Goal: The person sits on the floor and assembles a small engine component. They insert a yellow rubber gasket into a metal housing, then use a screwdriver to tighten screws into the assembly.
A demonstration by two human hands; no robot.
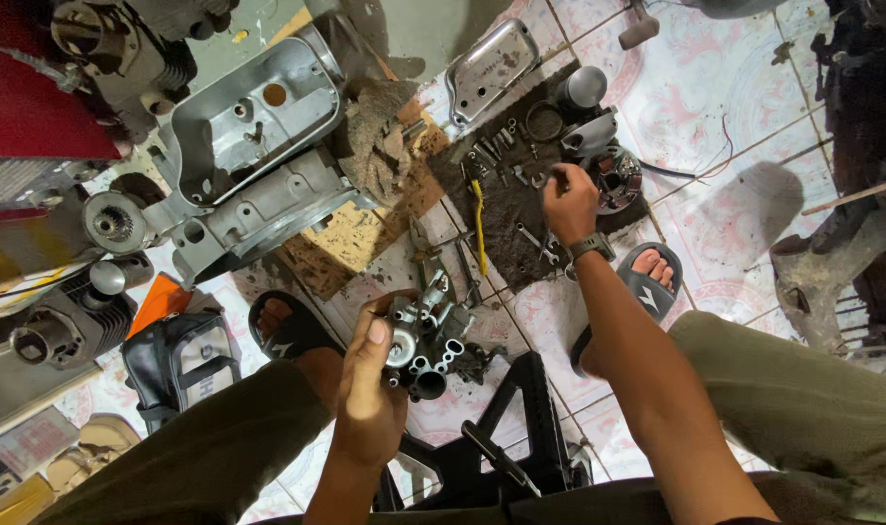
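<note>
Left hand [370,389], seen from the head camera, wraps its fingers around a grey cast-metal carburettor body [425,342] with several short round ports and a brass-coloured fitting, holding it up between the knees, above the tiled floor [715,107]. The thumb lies along the near side of the part, and the open ports point down toward the camera. The metal looks dull and greasy, with small levers and screws sticking out on the far side.

Right hand [569,202] reaches forward over a dark, oily mat [506,209], its fingers curled together in a pinch on something too small to make out. A dark wristwatch [590,245] sits on that wrist. Loose bolts, small wrenches and a yellow-handled tool [479,222] lie scattered on the mat, close under the hand. Just beyond the fingers stands a round metal engine part [618,178].

To the left lies a large silver engine casing [253,146], well apart from both hands. A black folding stool frame [521,433] sits under the person. Sandalled feet flank the mat, leaving only a narrow strip of bare tile between them.
</note>
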